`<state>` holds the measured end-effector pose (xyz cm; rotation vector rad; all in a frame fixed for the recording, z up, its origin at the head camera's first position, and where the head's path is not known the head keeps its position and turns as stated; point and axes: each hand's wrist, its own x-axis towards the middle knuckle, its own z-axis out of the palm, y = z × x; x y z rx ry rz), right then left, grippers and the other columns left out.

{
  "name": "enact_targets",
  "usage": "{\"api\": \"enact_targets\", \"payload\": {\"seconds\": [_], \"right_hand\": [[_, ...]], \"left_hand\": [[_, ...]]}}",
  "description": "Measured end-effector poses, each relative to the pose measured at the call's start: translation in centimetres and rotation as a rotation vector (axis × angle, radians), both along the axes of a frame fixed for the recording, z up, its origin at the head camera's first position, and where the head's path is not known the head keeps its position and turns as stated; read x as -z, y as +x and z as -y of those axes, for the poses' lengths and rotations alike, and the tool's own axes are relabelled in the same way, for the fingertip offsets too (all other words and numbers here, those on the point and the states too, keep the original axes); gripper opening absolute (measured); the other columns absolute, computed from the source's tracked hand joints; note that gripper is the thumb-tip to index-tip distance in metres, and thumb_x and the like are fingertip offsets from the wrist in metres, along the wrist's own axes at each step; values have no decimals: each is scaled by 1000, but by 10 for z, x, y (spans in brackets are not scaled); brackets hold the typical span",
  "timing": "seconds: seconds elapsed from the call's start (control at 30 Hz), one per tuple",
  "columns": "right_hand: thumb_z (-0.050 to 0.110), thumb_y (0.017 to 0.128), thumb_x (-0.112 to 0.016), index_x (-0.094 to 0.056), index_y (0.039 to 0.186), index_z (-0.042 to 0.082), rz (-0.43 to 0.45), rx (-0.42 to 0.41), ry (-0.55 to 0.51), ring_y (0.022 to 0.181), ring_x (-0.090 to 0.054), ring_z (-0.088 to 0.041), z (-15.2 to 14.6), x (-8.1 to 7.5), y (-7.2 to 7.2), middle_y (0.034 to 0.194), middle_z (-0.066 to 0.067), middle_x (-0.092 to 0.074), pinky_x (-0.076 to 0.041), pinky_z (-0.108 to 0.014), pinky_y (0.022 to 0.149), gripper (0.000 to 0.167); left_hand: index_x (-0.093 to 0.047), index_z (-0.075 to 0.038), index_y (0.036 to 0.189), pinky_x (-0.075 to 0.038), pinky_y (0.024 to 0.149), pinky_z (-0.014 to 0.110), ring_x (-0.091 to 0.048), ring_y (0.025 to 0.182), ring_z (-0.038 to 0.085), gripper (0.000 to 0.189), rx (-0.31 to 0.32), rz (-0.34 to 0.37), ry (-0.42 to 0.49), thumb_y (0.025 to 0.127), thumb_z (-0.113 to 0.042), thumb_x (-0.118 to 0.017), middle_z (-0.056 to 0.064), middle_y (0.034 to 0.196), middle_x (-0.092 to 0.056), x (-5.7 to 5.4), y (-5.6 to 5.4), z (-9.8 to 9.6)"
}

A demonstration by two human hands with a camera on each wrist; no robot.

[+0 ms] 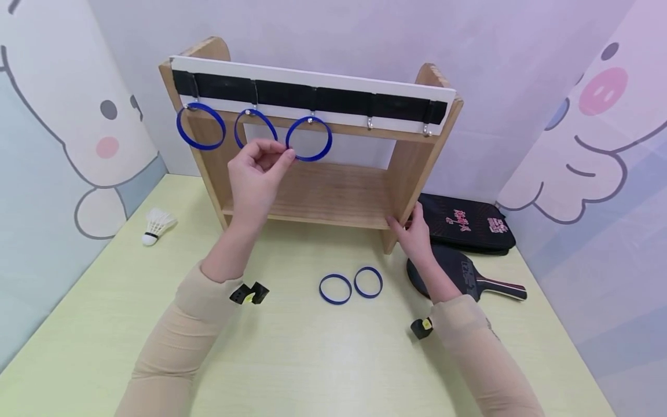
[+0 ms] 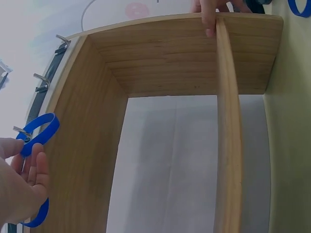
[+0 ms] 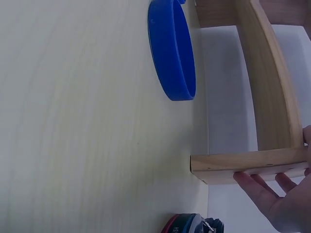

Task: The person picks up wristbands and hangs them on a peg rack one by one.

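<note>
My left hand (image 1: 256, 176) pinches the lower left edge of a blue wristband (image 1: 330, 142), which hangs on the third hook of a wooden rack (image 1: 333, 179). Two more blue wristbands hang to its left, one on the first hook (image 1: 223, 130) and one on the second, the latter partly behind my hand. With its fingers around the rack's right side panel, my right hand (image 1: 414, 234) grips the wood near the shelf's end. In the left wrist view the pinched wristband (image 2: 48, 130) loops over its hook. The two right-hand hooks (image 1: 370, 123) carry nothing.
Two blue wristbands (image 1: 336, 302) lie on the table (image 1: 292, 359) before the rack. A table tennis paddle (image 1: 443, 266) and a black case (image 1: 464, 223) lie at the right, close to my right forearm. At the left lies a shuttlecock (image 1: 157, 225).
</note>
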<state>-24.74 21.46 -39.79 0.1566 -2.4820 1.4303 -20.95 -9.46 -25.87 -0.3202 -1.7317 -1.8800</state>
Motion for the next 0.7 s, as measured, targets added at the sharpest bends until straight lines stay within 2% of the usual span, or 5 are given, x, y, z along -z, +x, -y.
{"api": "enact_targets", "payload": {"seconds": [0.2,0.4,0.7], "right_hand": [[32,91,-61,-25,143,23,14,9,9,108,-56,-35,-1,1,-2,139,-14,-44,-55,-52,75,64],[35,92,-60,-22,145,25,46,-26,-19,112,-53,-37,-4,1,-3,141,-15,-39,-55,-52,74,66],[36,92,-59,-21,145,28,73,-34,-57,113,-52,-35,-4,5,-4,139,-16,-40,-55,-51,74,65]], "left_hand": [[-65,0,96,-54,76,21,-66,83,16,20,-11,-6,-55,83,-13,-72,8,93,-66,5,3,2],[-65,2,95,-53,77,21,-65,85,15,20,-14,-45,-106,83,-13,-72,8,95,-68,10,9,3],[-65,0,98,-53,75,20,-63,85,12,21,60,-41,-258,85,-15,-70,9,97,-68,28,23,1]]}}
